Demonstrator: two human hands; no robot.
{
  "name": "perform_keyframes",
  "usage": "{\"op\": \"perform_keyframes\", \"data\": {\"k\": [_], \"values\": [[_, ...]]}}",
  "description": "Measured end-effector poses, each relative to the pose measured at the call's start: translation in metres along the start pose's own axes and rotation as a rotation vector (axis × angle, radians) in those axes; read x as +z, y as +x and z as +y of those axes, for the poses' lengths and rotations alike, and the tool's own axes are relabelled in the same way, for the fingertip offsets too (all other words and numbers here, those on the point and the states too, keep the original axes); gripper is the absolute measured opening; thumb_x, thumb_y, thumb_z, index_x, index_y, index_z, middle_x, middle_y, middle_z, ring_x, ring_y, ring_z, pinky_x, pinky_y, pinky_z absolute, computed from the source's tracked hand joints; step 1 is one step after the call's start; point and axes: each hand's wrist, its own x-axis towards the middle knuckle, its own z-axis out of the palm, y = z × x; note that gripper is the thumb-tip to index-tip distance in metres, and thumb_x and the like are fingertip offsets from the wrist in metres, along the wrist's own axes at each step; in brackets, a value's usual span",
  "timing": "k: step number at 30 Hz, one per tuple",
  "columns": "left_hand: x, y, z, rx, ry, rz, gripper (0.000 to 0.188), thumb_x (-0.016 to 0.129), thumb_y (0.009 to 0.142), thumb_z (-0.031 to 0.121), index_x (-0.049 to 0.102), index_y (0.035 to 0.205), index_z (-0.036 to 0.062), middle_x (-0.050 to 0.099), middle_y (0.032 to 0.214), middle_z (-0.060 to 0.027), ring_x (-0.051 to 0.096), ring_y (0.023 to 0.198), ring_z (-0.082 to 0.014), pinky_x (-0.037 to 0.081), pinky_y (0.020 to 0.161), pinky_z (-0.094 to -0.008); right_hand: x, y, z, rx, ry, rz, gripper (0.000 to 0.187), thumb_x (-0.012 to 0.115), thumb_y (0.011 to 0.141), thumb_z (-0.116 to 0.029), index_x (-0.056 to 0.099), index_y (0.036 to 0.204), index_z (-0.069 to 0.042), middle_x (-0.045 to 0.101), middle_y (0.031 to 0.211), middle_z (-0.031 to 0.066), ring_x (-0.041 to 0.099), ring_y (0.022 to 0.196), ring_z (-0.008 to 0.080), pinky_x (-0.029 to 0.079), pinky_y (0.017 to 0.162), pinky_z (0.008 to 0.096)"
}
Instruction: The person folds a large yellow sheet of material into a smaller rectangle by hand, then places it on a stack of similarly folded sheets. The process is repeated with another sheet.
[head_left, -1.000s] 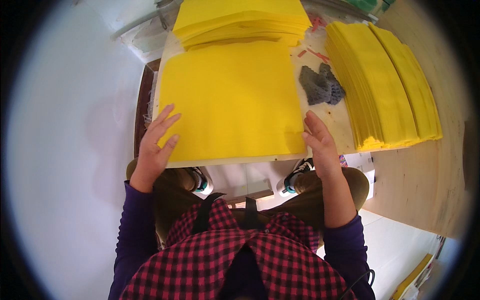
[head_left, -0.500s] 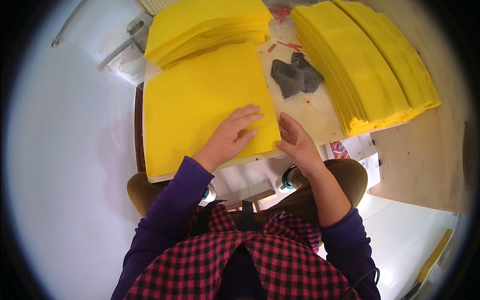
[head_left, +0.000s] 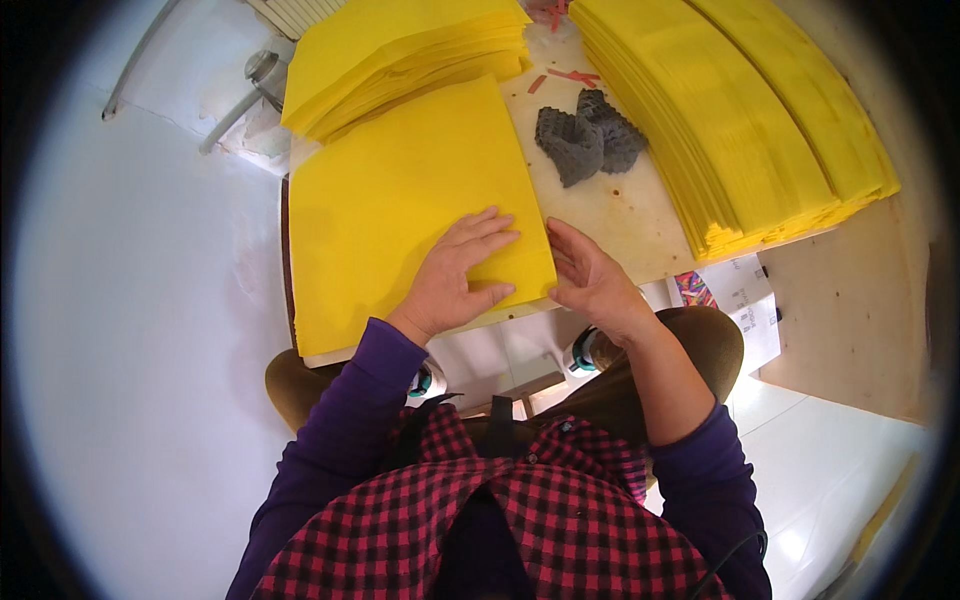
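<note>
Right hand (head_left: pixel 592 280) rests by the yellow sheet (head_left: pixel 390 200), some fingers partly hidden.

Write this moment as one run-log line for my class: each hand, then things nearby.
left hand: over yellow sheet | right hand: at its right edge | beyond right edge: grey cloth, yellow stacks

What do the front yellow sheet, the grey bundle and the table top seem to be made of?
Front yellow sheet: probably nonwoven fabric or felt; matte, evenly coloured surface. Grey bundle: likely knitted or meshed textile; dull, bumpy, crumpled. Table top: apparently pale wood; a small dark knot shows, finish unclear.
</note>
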Motion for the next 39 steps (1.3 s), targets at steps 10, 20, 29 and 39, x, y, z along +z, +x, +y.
{"op": "perform_keyframes", "data": {"k": [10, 20, 29, 39], "values": [[0.003, -0.001, 0.001, 0.009, 0.045, 0.023, 0.058, 0.075, 0.072, 0.022, 0.058, 0.126, 0.0063, 0.051, 0.138, -0.0123, 0.039, 0.134, -0.0334, 0.027, 0.113, -0.0441, 0.002, 0.002, -0.001, 0.016, -0.003, 0.043, 0.076, 0.054, 0.077, 0.012, 0.025, 0.147, 0.0, 0.031, 0.15, 0.0153, 0.031, 0.139, 0.0242, 0.027, 0.114, 0.0362], [0.001, -0.001, 0.006, 0.015, 0.068, 0.006, 0.066, 0.079, 0.068, 0.026, 0.058, 0.127, 0.0069, 0.05, 0.138, -0.0118, 0.038, 0.135, -0.0333, 0.028, 0.113, -0.0445, 0.002, 0.011, 0.009, -0.046, -0.181, 0.162, 0.068, 0.059, 0.081, 0.006, 0.031, 0.143, 0.001, 0.043, 0.14, 0.0155, 0.049, 0.124, 0.0226, 0.043, 0.1, 0.0326], [0.001, 0.002, 0.009, 0.05, 0.128, 0.039, 0.06, 0.077, 0.069, 0.024, 0.059, 0.124, 0.0055, 0.052, 0.135, -0.0142, 0.042, 0.131, -0.0336, 0.031, 0.111, -0.0446, 0.016, 0.025, 0.004, -0.207, -0.375, 0.279, 0.059, 0.07, 0.078, -0.006, 0.045, 0.132, -0.001, 0.053, 0.125, 0.0162, 0.054, 0.116, 0.026, 0.046, 0.096, 0.0349], [0.002, -0.001, -0.006, 0.119, 0.011, 0.077, 0.025, 0.061, 0.083, 0.01, 0.06, 0.103, -0.0053, 0.055, 0.131, -0.0169, 0.044, 0.128, -0.0378, 0.034, 0.107, -0.0445, 0.003, 0.023, -0.006, -0.163, -0.421, 0.439, 0.034, 0.067, 0.087, -0.009, 0.058, 0.118, 0.0, 0.064, 0.108, 0.0079, 0.06, 0.09, 0.0112, 0.05, 0.08, 0.026]]}}
